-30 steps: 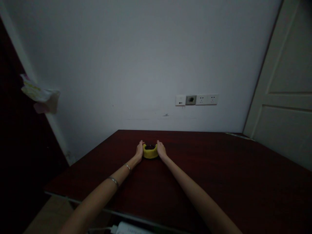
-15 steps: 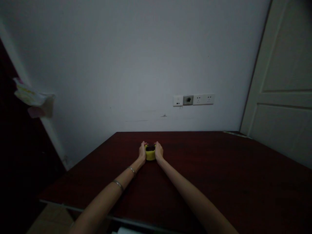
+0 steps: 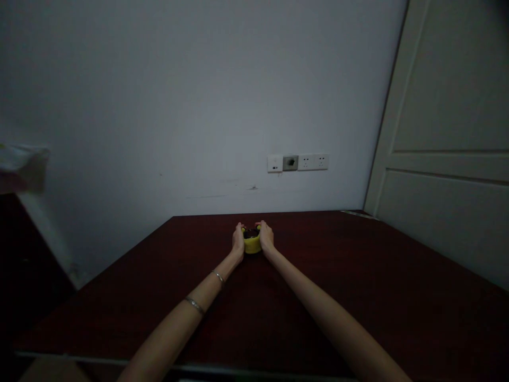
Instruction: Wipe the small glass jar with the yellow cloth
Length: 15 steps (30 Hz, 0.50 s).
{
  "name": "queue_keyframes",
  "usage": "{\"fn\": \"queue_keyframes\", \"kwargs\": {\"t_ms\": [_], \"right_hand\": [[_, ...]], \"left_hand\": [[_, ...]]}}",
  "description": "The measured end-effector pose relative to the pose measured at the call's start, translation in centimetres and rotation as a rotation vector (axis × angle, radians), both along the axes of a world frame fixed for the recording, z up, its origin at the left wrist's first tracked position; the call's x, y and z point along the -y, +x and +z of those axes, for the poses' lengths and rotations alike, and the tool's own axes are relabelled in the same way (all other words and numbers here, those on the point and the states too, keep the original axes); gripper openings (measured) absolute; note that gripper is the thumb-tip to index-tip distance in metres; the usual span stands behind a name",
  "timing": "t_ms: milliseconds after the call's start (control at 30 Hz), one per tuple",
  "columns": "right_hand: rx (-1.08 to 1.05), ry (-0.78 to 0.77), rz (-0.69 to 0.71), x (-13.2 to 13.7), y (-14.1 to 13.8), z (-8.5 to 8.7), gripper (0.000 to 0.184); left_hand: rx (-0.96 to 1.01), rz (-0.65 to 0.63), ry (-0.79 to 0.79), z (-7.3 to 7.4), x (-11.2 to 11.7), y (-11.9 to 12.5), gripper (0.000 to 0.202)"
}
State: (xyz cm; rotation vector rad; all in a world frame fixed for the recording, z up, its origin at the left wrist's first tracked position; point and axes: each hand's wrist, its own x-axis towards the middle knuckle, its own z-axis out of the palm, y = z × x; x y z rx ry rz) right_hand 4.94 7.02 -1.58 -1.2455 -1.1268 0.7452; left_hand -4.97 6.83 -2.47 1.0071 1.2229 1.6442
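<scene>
A small yellow object (image 3: 252, 245) with a dark top rests on a dark red-brown table (image 3: 358, 286), far out in front of me. My left hand (image 3: 238, 241) presses against its left side, fingers curled round it. My right hand (image 3: 266, 237) cups its right side the same way. Both arms reach straight forward; two thin bracelets (image 3: 207, 291) ring my left forearm. Most of the object is hidden between my palms.
A white wall stands behind the table with a row of sockets (image 3: 297, 162). A pale door (image 3: 449, 148) is at the right. Something pale (image 3: 19, 167) hangs blurred at the far left, above a dark area.
My hands have closed in on the yellow object, squeezing it narrower between them. The view has swung leftward, so the sockets and door shifted left in the picture.
</scene>
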Motion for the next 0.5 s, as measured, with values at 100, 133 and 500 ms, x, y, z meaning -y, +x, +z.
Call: {"fn": "queue_keyframes", "kwargs": {"t_ms": [100,133,500], "right_hand": [[0.000,-0.020,-0.050,0.2,2.8,0.0,0.047],[-0.002,-0.025,-0.067,0.4,3.6,0.0,0.047],[-0.040,-0.037,-0.130,3.4,10.3,-1.4,0.048]], "left_hand": [[-0.041,-0.059,-0.027,0.3,-0.4,2.5,0.055],[-0.052,-0.078,-0.034,0.3,-0.4,3.4,0.055],[-0.160,-0.202,-0.084,-0.8,1.8,9.6,0.053]]}}
